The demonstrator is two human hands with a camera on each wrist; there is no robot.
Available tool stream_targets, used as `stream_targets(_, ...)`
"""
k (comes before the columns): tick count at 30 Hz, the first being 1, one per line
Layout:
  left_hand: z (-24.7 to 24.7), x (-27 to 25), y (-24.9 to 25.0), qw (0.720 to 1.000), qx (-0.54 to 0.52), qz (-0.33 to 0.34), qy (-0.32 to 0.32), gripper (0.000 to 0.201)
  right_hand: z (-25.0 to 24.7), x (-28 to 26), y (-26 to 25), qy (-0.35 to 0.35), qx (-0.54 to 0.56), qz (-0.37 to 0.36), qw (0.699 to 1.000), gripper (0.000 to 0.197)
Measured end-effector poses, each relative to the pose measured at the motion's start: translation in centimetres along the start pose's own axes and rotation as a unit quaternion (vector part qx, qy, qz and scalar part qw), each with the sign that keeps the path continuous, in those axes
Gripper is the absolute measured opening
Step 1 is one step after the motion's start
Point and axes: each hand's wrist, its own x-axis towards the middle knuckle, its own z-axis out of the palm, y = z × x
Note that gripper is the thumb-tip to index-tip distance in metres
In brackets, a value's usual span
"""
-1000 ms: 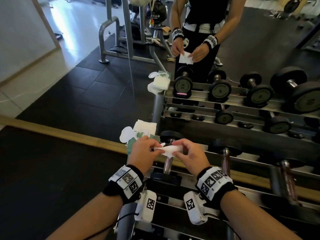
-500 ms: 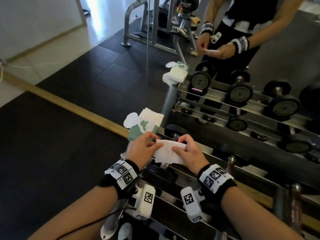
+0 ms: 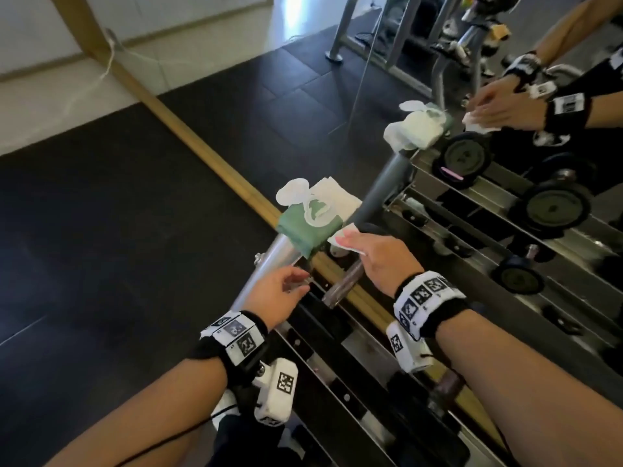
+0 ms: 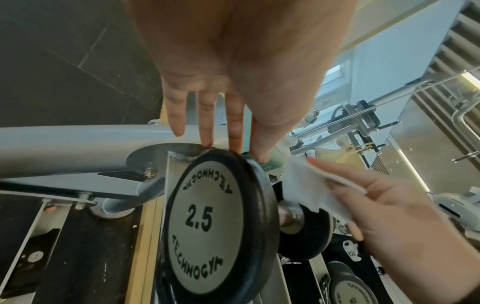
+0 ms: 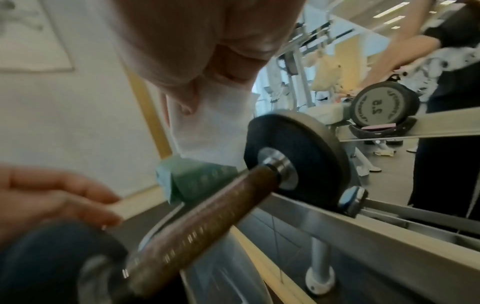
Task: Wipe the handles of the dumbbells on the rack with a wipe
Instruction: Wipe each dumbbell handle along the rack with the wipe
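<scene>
Head view looks down on both hands over the end of a dumbbell rack (image 3: pixel 340 375) set against a mirror. The right hand (image 3: pixel 381 261) holds a white wipe (image 3: pixel 340 242) pinched between thumb and fingers, above the far end of the brown knurled handle (image 3: pixel 344 284) of the nearest dumbbell. From the right wrist camera the wipe (image 5: pixel 210 127) hangs down from the fingers just beside the far plate (image 5: pixel 293 156) and above the handle (image 5: pixel 202 222); whether it touches the metal I cannot tell. The left hand (image 3: pixel 276 294) grasps nothing, its fingers loose and slightly spread, near the grey upright tube (image 3: pixel 269 264) of the rack. The left wrist camera shows those fingers (image 4: pixel 205 123) straight, their tips at the rim of the near plate (image 4: pixel 205 222), which is marked 2.5, and the right hand (image 4: pixel 384 211) with the wipe (image 4: pixel 309 189) beyond that plate, over the handle collar. A green pack of wipes (image 3: pixel 303 227) sits on top of the tube, with a white flap and a loose white sheet standing out of it. The mirror repeats the rack, further dumbbells and the person's arms. The floor (image 3: pixel 118 230) is of dark rubber tiles, edged by a wooden strip.
</scene>
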Motion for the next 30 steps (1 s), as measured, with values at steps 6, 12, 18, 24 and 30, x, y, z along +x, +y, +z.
stream_targets(6,0.2,-0.4,-0.6,1.000,-0.003,-0.022,-0.016,0.025,2.8,-0.6,2.1,-0.175,-0.120,-0.014,0.977,0.056)
stream_targets(12,0.4,-0.7,-1.6,0.999,0.013,-0.043,-0.030,0.047,4.5,-1.1,2.9,-0.167,-0.132,0.001,0.977,0.051)
stream_targets(18,0.8,-0.7,-2.1,0.999,-0.019,-0.041,-0.029,0.046,5.8,-1.8,2.2,-0.202,-0.147,-0.096,0.963,0.058)
stream_targets(24,0.7,-0.6,-2.2,0.999,0.007,-0.038,-0.031,0.048,2.1,-1.2,4.3,-0.149,-0.166,0.062,0.973,0.054)
stream_targets(30,0.6,-0.3,-2.2,0.999,-0.001,-0.032,-0.041,0.044,5.1,-2.6,-0.1,-0.296,-0.141,-0.001,0.945,0.072)
